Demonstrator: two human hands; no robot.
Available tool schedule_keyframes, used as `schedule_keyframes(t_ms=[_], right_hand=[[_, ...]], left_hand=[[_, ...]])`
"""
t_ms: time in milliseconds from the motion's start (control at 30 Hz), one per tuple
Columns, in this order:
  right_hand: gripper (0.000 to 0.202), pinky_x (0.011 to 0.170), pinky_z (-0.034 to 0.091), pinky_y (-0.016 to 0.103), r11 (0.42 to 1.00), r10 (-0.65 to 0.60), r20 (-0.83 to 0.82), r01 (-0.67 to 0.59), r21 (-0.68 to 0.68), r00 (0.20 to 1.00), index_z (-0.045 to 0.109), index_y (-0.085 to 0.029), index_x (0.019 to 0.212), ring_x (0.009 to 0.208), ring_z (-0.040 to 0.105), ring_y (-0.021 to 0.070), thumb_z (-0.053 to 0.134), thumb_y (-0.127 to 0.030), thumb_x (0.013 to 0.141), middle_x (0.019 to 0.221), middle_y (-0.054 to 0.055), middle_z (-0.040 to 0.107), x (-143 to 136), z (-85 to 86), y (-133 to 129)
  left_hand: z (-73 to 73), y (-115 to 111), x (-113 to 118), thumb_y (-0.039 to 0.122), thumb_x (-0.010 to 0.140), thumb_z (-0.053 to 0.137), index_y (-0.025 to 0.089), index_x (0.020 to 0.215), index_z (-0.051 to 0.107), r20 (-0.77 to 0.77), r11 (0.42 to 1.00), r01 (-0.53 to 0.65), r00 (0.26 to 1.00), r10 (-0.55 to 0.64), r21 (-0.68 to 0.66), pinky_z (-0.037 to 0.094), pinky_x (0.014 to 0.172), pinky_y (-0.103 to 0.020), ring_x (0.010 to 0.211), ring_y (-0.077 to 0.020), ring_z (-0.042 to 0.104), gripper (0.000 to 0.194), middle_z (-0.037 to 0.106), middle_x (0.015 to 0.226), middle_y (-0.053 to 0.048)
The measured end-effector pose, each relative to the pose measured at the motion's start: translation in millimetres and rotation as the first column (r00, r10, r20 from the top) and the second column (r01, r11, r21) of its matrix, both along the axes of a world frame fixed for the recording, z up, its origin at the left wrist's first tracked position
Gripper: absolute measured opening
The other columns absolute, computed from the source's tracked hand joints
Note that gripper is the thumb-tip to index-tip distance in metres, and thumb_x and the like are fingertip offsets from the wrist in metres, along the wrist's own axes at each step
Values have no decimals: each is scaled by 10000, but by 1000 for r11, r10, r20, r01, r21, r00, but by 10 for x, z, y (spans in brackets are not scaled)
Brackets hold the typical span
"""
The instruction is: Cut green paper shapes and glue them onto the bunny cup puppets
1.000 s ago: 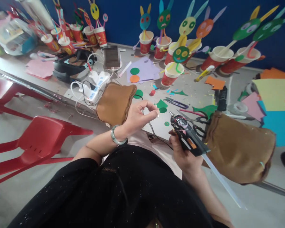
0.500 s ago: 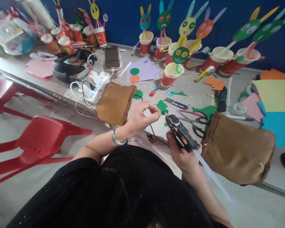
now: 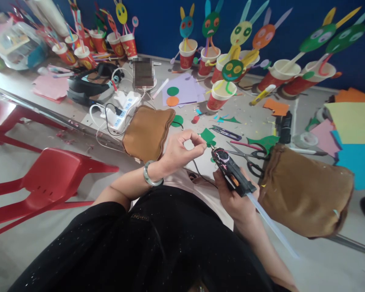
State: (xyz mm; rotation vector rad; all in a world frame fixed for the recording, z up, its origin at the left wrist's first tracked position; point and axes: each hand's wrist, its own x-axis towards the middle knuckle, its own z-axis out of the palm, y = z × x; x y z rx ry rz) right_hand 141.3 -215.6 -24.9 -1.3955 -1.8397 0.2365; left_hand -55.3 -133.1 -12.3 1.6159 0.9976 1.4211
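Note:
My left hand (image 3: 185, 150), wearing a bangle, is closed in a pinch, thumb against forefinger. A small green paper piece (image 3: 211, 143) shows at its fingertips, mostly hidden. My right hand (image 3: 235, 202) grips a black hot glue gun (image 3: 232, 172), its nozzle pointing at the pinched fingertips. A long translucent glue stick (image 3: 272, 225) sticks out of the gun's back end. Behind the fingers lies a green paper square (image 3: 207, 136). Purple thread snips (image 3: 226, 132) and black-handled scissors (image 3: 252, 158) rest on the table beyond the gun.
Paper cups with caterpillar faces on stems, one at the front (image 3: 220, 97), line the blue wall. Brown cushions lie left (image 3: 149, 132) and right (image 3: 307, 194). A white power strip (image 3: 121, 113), a black headset (image 3: 89, 87), and coloured paper (image 3: 355, 121) are on the table. Red chairs (image 3: 51, 182) stand left.
The glue gun's nozzle has shifted very slightly toward the left fingertips. Both hands keep their hold, and the table items stay as they were.

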Motion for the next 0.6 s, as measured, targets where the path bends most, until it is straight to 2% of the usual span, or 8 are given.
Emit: schedule_keyframes(t_ms=[167, 300, 467, 600], right_hand=[[321, 569, 526, 308, 999, -14, 2, 14, -34, 1000, 690, -221, 874, 645, 699, 206, 622, -487, 1039, 751, 46, 708, 3, -7, -2], [316, 568, 514, 302, 1000, -14, 26, 14, -25, 1000, 687, -222, 883, 634, 693, 201, 625, -491, 1037, 739, 40, 702, 1, 10, 5], [315, 559, 499, 290, 1000, -5, 14, 5, -1, 1000, 669, -225, 881, 623, 697, 194, 614, -487, 1048, 727, 30, 706, -14, 45, 16], [317, 559, 502, 296, 999, -10, 7, 10, -39, 1000, 658, -232, 865, 620, 693, 199, 630, -501, 1030, 718, 29, 702, -13, 52, 16]], left_hand=[[6, -5, 3, 206, 810, 791, 194, 731, 734, -19, 998, 16, 1000, -17, -57, 573, 756, -267, 718, -116, 693, 98, 780, 754, -2], [-2, -4, -4, 172, 810, 796, 193, 739, 720, -36, 999, 7, 999, -9, -47, 576, 772, -268, 730, -119, 702, 106, 778, 767, 0], [-10, 0, -17, 211, 830, 797, 193, 739, 717, -27, 1000, 15, 1000, -15, -15, 578, 760, -265, 723, -120, 709, 123, 783, 769, -5], [2, -1, -23, 185, 798, 791, 195, 732, 726, -32, 1000, -13, 999, 13, -16, 578, 770, -264, 725, -119, 713, 94, 790, 766, -2]])
